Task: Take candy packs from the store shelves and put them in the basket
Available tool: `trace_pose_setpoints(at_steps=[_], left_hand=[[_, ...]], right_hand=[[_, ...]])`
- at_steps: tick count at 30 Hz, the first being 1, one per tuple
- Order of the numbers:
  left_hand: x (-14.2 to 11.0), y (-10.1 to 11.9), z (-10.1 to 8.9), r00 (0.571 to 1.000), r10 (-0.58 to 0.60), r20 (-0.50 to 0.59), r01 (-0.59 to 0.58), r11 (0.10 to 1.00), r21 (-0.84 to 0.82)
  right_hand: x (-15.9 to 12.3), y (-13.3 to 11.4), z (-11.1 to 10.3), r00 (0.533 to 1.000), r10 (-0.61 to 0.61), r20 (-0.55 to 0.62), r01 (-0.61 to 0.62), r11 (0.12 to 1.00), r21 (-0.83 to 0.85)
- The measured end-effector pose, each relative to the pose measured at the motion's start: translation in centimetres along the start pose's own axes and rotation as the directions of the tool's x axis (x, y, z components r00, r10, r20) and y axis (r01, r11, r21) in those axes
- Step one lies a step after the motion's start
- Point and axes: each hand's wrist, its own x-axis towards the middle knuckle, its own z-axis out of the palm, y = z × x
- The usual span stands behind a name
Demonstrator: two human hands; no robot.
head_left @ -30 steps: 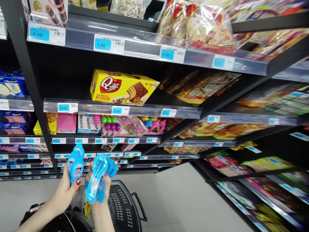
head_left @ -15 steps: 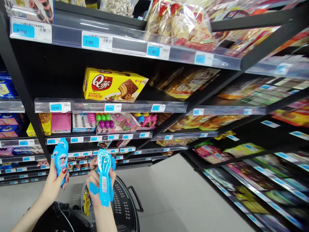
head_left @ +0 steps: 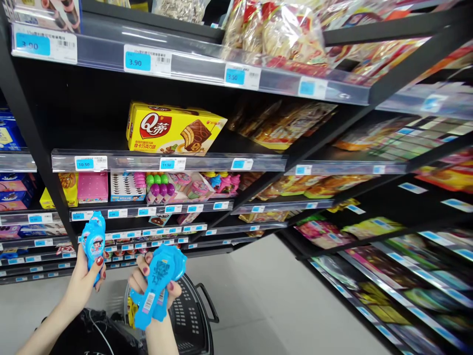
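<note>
My left hand (head_left: 82, 281) grips a blue toy-candy packet (head_left: 93, 240) with a cartoon face, held upright in front of the lower shelves. My right hand (head_left: 153, 288) is closed on a second blue packet (head_left: 159, 281), tilted so its back with a white barcode label faces me. Both hands have red nails. They hover above a black shopping basket (head_left: 190, 315) on the floor.
Black store shelves run ahead and to the right, with blue price tags along clear rails (head_left: 166, 162). A yellow cake box (head_left: 172, 129) sits on the middle shelf, small toys and candies (head_left: 162, 186) below it. Snack bags fill the right shelves. Grey floor (head_left: 273, 301) lies beyond the basket.
My right hand has turned its blue packet from upright to tilted, showing the barcode side. My left hand has shifted a little left and stayed raised. The view panned slightly right.
</note>
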Motion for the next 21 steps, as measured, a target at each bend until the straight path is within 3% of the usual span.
trace_pose_setpoints(at_steps=[4,7,10,17,19,21], left_hand=[[0.1,-0.3,-0.1,1.0,0.018,-0.001,-0.018,1.0,0.012],[0.2,-0.3,-0.1,1.0,0.02,-0.01,-0.02,1.0,0.003],[0.2,-0.1,-0.1,1.0,0.018,-0.02,-0.018,1.0,0.001],[0.3,-0.1,-0.1,1.0,0.013,-0.001,-0.013,1.0,0.025],[0.3,0.0,0.0,1.0,0.01,-0.002,-0.01,0.999,0.033],[0.4,0.0,0.0,1.0,0.015,-0.002,-0.015,0.999,0.036]], right_hand=[[0.6,-0.1,0.8,0.973,-0.04,-0.229,0.039,0.999,-0.01],[0.5,0.0,0.2,0.949,-0.011,-0.314,-0.011,0.998,-0.069],[0.2,0.1,-0.6,0.957,0.028,-0.29,-0.081,0.982,-0.17],[0.6,0.1,-0.5,0.985,-0.005,-0.17,-0.053,0.94,-0.338],[0.7,0.1,-0.5,0.984,-0.033,-0.175,-0.053,0.882,-0.468],[0.7,0.2,-0.4,0.968,-0.119,-0.219,-0.066,0.726,-0.684]])
